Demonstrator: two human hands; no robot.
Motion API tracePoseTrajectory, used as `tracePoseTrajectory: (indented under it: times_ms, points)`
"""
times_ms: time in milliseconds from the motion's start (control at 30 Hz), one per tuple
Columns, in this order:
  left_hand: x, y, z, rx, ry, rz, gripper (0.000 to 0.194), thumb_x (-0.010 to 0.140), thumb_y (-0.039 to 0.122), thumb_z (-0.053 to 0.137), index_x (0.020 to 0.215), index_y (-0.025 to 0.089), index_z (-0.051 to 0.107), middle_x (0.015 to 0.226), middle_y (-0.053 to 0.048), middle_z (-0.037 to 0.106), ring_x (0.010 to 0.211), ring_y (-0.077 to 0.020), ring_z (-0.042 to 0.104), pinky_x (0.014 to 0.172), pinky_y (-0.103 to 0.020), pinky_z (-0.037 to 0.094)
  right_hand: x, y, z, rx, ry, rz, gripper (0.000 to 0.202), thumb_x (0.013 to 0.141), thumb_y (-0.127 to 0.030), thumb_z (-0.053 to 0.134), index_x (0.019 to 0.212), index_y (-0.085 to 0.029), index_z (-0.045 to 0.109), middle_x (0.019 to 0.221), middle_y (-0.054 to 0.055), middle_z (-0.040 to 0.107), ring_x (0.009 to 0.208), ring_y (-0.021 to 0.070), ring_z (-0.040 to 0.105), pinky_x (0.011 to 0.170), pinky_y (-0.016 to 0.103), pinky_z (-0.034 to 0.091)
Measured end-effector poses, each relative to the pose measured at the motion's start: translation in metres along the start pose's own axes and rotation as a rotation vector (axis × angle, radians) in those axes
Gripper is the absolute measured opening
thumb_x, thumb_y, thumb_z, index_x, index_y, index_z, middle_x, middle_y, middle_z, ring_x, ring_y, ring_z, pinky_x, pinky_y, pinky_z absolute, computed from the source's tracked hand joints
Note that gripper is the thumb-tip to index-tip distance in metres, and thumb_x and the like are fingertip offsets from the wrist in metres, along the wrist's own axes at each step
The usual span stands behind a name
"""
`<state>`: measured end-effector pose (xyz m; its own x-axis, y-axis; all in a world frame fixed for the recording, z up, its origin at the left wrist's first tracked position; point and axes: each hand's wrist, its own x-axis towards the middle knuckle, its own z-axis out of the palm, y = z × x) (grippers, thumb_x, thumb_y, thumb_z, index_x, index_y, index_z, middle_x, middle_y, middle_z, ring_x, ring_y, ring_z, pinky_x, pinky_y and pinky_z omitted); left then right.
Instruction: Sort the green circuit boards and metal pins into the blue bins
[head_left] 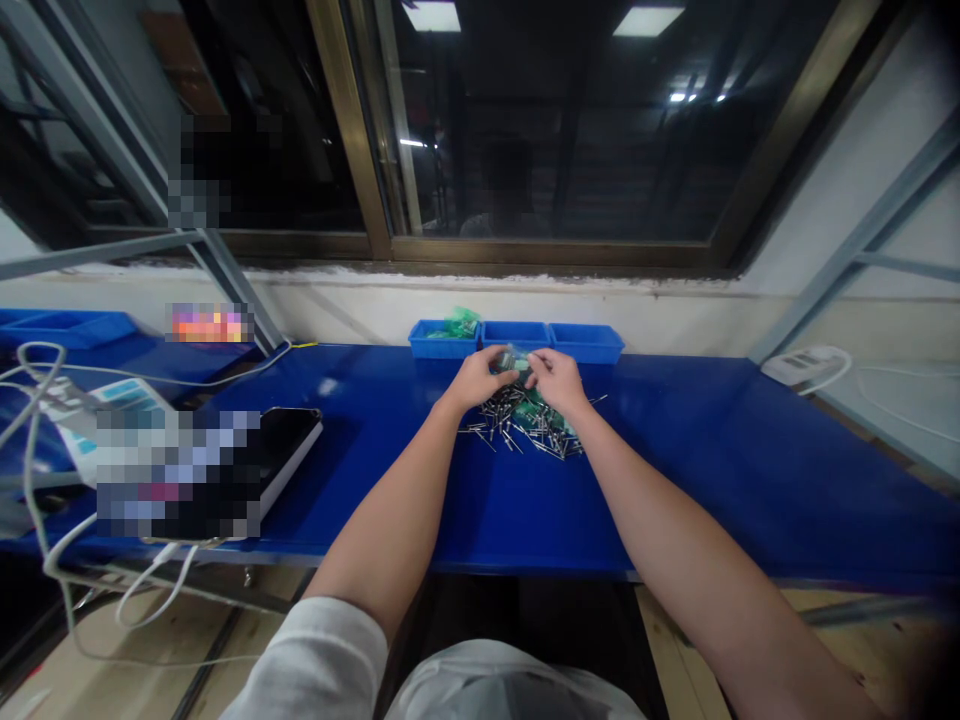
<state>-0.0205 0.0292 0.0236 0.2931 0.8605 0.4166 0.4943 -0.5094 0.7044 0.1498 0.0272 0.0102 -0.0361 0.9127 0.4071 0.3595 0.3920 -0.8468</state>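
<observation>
My left hand (478, 380) and my right hand (557, 381) are close together over the desk, fingers curled in a pinch on a small clear plastic bag (516, 360). What lies inside the bag is too small to make out. Right below them spreads a loose pile of thin silvery metal pins (511, 432), shaped like blind rivets. Some green film (529, 411) shows among the pins. Just behind the hands stand three blue bins: the left bin (431, 349) has green plastic bags (460, 324) in it, beside the middle bin (514, 332) and the right bin (592, 347).
The blue desk (697, 450) runs under a dark window (600, 140). To the left lie a tablet-like device (289, 440), partly blurred out, and white cables (45, 480). A white power strip (799, 366) sits at the right, near grey metal posts (870, 230).
</observation>
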Motion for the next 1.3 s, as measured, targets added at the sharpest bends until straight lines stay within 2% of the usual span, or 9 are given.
tracePoseTrajectory:
  times_ms: [67,133,267,500,633,733,833,1033,1300]
  points:
    - [0.002,-0.002,0.001,-0.067,-0.032,0.025,0.033,0.074,0.029,0.063,0.103,0.014,0.065,0.097,-0.007,0.069,0.088,-0.0194,0.062,0.084,-0.032,0.047,0.001,0.001,0.002,0.182,-0.038,0.024,0.032,0.075,-0.044,0.056,0.087,-0.015,0.065,0.061,0.002,0.064,0.046,0.0141,0.056,0.054,0.029,0.047]
    - [0.004,-0.005,0.001,-0.125,-0.014,0.024,0.028,0.072,0.023,0.063,0.099,0.014,0.066,0.098,-0.008,0.069,0.09,-0.0196,0.062,0.085,-0.032,0.047,0.001,0.002,0.001,0.296,-0.044,-0.002,0.028,0.067,-0.039,0.065,0.082,-0.015,0.067,0.076,0.006,0.069,0.058,0.0163,0.062,0.062,0.032,0.051]
    - [0.008,-0.013,0.004,-0.199,0.07,-0.012,0.047,0.066,0.014,0.067,0.113,0.013,0.06,0.112,-0.011,0.064,0.097,-0.0212,0.061,0.085,-0.031,0.048,0.0,-0.001,-0.004,0.32,-0.005,-0.069,0.016,0.062,-0.027,0.064,0.072,-0.016,0.068,0.095,0.008,0.07,0.092,0.0232,0.064,0.082,0.037,0.05]
    - [0.005,-0.013,0.006,-0.226,0.088,0.043,0.069,0.067,0.014,0.068,0.132,0.017,0.044,0.128,-0.013,0.053,0.101,-0.0207,0.059,0.081,-0.029,0.049,-0.004,-0.009,-0.005,0.32,0.036,-0.08,0.019,0.059,-0.016,0.056,0.075,-0.016,0.067,0.099,0.008,0.069,0.098,0.0244,0.062,0.087,0.039,0.049]
    - [0.003,-0.005,0.002,-0.098,0.099,0.049,0.045,0.072,0.023,0.067,0.116,0.017,0.059,0.116,-0.01,0.062,0.099,-0.0197,0.059,0.084,-0.03,0.047,-0.003,-0.006,-0.002,0.293,0.013,-0.073,0.031,0.06,-0.02,0.062,0.09,-0.015,0.065,0.098,0.009,0.068,0.094,0.0225,0.064,0.081,0.037,0.052]
    - [0.002,-0.002,0.0,-0.025,0.096,0.048,0.026,0.077,0.034,0.062,0.095,0.016,0.067,0.102,-0.008,0.067,0.095,-0.0196,0.06,0.086,-0.031,0.046,-0.001,-0.001,0.001,0.281,0.007,-0.025,0.04,0.062,-0.029,0.066,0.1,-0.015,0.061,0.085,0.007,0.068,0.073,0.0183,0.065,0.064,0.032,0.054]
    - [0.003,-0.003,0.001,-0.072,0.085,0.03,0.028,0.077,0.037,0.061,0.091,0.014,0.066,0.09,-0.007,0.068,0.086,-0.0189,0.061,0.081,-0.031,0.047,0.0,0.001,0.003,0.26,0.024,0.012,0.04,0.066,-0.036,0.065,0.099,-0.015,0.06,0.073,0.004,0.065,0.054,0.0141,0.059,0.05,0.028,0.05]
    - [0.005,-0.001,0.006,-0.339,0.111,-0.058,0.047,0.073,0.03,0.064,0.115,0.017,0.048,0.064,0.003,0.057,0.054,-0.0105,0.054,0.056,-0.022,0.044,0.001,0.001,0.004,0.217,0.047,0.054,0.04,0.065,-0.038,0.065,0.097,-0.015,0.06,0.066,0.002,0.063,0.048,0.0124,0.055,0.048,0.026,0.047]
    - [0.008,-0.008,-0.006,-0.456,0.205,-0.24,0.012,0.066,0.026,0.056,0.071,0.016,0.058,0.057,0.002,0.053,0.046,-0.0086,0.046,0.044,-0.021,0.037,0.001,0.002,-0.002,0.132,0.075,0.085,0.033,0.069,-0.04,0.061,0.09,-0.016,0.063,0.068,0.003,0.066,0.046,0.0116,0.053,0.048,0.025,0.045]
